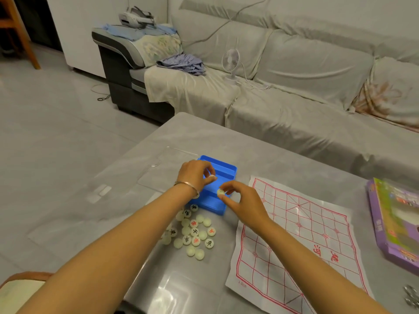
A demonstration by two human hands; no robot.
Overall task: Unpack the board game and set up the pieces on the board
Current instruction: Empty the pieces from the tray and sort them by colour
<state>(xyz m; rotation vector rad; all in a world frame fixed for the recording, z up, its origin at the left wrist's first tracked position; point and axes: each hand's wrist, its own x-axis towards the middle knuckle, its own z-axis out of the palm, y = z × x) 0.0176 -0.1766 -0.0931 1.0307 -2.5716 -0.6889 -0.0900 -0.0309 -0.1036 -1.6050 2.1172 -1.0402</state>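
Observation:
A blue plastic tray (223, 172) with grooved rows sits in the middle of the grey table. My left hand (196, 175) hovers over it and pinches a pale round game piece (212, 177). Just to the right, my right hand (240, 200) pinches another pale round piece (220, 191) over the tray's near end. A loose heap of pale round pieces (192, 234), some with red or black characters, lies on the table in front of the tray. The paper board (294, 241) with a red grid lies flat to the right, with no pieces on it.
A clear plastic lid (156, 171) lies left of the tray. A purple game box (394, 223) rests at the table's right edge, with a metallic object (413, 295) near the right corner. A covered sofa (294, 87) with a small fan (231, 62) stands behind the table.

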